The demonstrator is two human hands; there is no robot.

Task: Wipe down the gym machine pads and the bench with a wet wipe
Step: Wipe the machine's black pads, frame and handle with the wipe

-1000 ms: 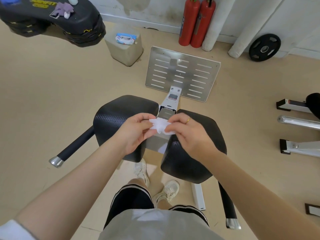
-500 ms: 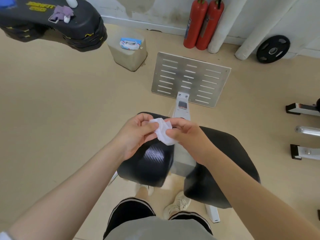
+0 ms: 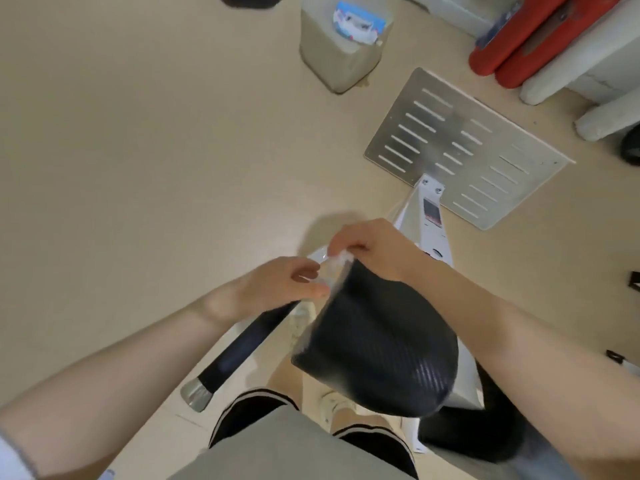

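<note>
In the head view, a wet wipe [image 3: 335,268] is held just above the upper edge of the black machine pad [image 3: 377,344], stretched between both hands, and blur softens its outline. A slip could be judged likely: the wipe is gripped only at its edges, so it might be dropped to the floor or bunched up before it is laid flat on the pad. The right hand [image 3: 372,249] is curled, its fingertips pinched together on the wipe's top edge. The left hand [image 3: 280,289] is seen half closed, thumb and forefinger apparently pinching the wipe's lower edge, though the contact is blurred. A wipe packet [image 3: 358,24] is seen on a block well apart.
</note>
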